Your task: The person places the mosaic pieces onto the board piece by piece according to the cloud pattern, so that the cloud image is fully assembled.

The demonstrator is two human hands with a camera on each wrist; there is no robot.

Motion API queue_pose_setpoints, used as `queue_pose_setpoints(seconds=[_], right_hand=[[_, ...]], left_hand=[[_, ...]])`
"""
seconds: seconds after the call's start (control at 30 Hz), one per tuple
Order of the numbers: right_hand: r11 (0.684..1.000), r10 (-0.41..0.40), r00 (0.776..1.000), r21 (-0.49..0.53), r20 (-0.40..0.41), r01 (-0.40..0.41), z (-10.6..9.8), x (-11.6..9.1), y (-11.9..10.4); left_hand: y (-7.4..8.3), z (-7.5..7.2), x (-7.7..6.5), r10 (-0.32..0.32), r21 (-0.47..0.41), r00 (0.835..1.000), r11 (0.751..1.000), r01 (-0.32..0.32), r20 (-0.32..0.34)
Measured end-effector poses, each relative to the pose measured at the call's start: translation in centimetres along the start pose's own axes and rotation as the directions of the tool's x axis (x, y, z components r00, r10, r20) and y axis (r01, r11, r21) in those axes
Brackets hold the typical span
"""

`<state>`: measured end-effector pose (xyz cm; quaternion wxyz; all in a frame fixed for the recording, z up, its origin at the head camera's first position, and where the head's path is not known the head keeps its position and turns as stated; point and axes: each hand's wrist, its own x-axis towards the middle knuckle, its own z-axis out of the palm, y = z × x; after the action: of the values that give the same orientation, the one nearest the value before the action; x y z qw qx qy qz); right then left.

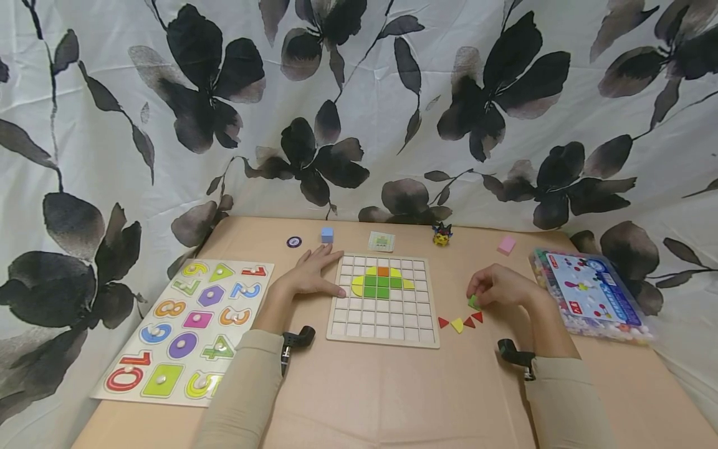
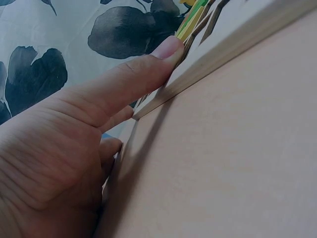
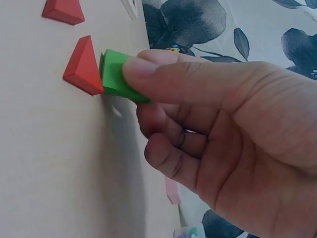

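My right hand (image 1: pixel 502 287) pinches a green square tile (image 3: pixel 115 74) between thumb and fingers, low over the table. Just beside that tile in the right wrist view is a red triangular piece (image 3: pixel 83 67). More small triangles, red (image 1: pixel 443 322) and yellow (image 1: pixel 457 325), lie in a short row right of the white grid board (image 1: pixel 348 330). Green squares (image 1: pixel 382 292), an orange square (image 1: pixel 383 272) and yellow pieces (image 1: pixel 357 286) form a shape in the board's upper middle. With fingers spread, my left hand (image 1: pixel 308 272) rests at the board's left edge, its thumb (image 2: pixel 161 54) on the rim.
A number-and-shape puzzle board (image 1: pixel 185 337) lies at left, partly under the left sleeve. A plastic box of small pieces (image 1: pixel 594 293) stands at right. Along the back are a dark round disc (image 1: pixel 294 242), a blue cube (image 1: pixel 327 235), a card (image 1: pixel 381 241), a small figure (image 1: pixel 442 234) and a pink block (image 1: pixel 506 245).
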<state>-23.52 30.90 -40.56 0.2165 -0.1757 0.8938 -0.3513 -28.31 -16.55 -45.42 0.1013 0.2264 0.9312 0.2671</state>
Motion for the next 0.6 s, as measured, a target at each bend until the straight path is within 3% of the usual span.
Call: queue_pose_setpoints(seconds=[0.27, 0.43, 0.6], right_hand=[[0.998, -0.059, 0.991, 0.024, -0.118, 0.062, -0.1, 0.5, -0.1], [0.996, -0.088, 0.964, -0.002, -0.249, 0.090, 0.1, 1.0, -0.7], [0.990, -0.137, 0.943, -0.011, -0.303, 0.140, 0.8, 1.3, -2.0]], left_hand=[[-0.1, 0.0, 0.0, -0.001, 0.001, 1.000, 1.000, 0.001, -0.002], [-0.2, 0.1, 0.0, 0.002, -0.001, 1.000, 1.000, -0.002, -0.002], [-0.1, 0.0, 0.0, 0.009, -0.008, 1.000, 1.000, -0.009, -0.001]])
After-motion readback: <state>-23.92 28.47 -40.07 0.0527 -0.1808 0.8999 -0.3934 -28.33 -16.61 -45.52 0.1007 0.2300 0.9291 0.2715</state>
